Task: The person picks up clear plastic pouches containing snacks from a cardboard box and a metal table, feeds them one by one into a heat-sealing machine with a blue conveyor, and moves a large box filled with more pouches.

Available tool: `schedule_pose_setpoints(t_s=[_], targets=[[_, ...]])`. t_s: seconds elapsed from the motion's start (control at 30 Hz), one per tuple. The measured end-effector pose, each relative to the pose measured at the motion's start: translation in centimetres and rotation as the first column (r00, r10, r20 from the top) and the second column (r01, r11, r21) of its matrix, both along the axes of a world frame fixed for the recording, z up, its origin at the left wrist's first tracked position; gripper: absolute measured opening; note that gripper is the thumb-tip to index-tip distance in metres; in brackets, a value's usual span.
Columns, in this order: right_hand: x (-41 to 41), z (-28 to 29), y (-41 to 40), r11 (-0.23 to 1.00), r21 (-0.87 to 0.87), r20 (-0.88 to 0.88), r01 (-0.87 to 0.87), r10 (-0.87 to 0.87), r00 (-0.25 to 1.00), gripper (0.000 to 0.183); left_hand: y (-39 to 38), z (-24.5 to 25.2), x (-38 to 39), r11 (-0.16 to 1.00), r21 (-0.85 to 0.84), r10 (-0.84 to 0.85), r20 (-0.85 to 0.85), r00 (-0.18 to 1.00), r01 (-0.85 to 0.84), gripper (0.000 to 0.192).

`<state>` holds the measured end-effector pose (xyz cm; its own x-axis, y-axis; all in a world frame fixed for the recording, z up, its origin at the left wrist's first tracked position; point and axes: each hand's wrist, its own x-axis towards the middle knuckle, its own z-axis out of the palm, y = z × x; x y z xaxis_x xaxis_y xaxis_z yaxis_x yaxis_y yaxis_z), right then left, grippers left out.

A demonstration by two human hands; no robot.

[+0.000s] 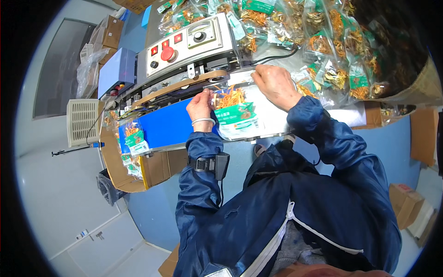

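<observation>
My left hand (200,108) pinches the upper left corner of a clear plastic bag (237,114) with orange and pale dried pieces and a green-and-white label. The bag lies near the right end of the blue conveyor belt (166,123), its top edge towards the band sealing machine (193,45). My right hand (275,85), fingers curled, is at the bag's upper right, beside the metal table; whether it grips the bag's edge cannot be told. Another filled bag (134,138) lies at the belt's left end.
Many filled bags (320,45) are heaped behind and right of the machine, by a black cable (277,57). An open cardboard box (155,169) holding bags stands below the belt's left end. A beige vented unit (82,123) and a blue box (117,72) are at the left.
</observation>
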<state>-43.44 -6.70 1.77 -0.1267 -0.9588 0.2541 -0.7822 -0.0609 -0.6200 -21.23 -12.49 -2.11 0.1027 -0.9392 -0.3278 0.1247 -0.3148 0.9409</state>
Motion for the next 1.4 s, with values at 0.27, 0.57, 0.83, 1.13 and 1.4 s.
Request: schedule_pose_setpoints(t_s=[0.27, 0.57, 0.83, 1.13, 1.4], targets=[[-10.8, -6.1, 10.8, 0.975, 0.215, -0.243, 0.058, -0.004, 0.97, 0.048, 0.3, 1.1, 6.2, 0.971, -0.239, 0.058, 0.225, 0.973, -0.003, 0.021], [-9.3, -11.5, 11.4, 0.958, 0.245, -0.278, 0.152, -0.081, 0.957, 0.078, 7.1, 8.0, -2.1, 0.817, -0.53, 0.013, 0.411, 0.912, 0.227, 0.022], [-13.9, -3.9, 13.0, 0.929, 0.367, 0.702, 0.044, -0.308, 0.642, 0.055, 9.9, 8.2, -7.8, 0.483, -0.457, -0.403, 0.641, 0.653, 0.747, 0.042], [-10.1, 7.6, 11.7, 0.838, 0.254, 0.743, -0.483, 0.151, 0.652, 0.039, 10.2, 12.9, -12.9, 0.14, -0.514, -0.492, 0.706, 0.51, 0.847, 0.042], [-5.7, 1.9, 9.3, 0.996, 0.088, 0.673, 0.034, -0.085, 0.734, 0.019, 6.0, 5.3, -8.9, 0.869, -0.033, -0.495, -0.066, 0.866, 0.494, 0.019]])
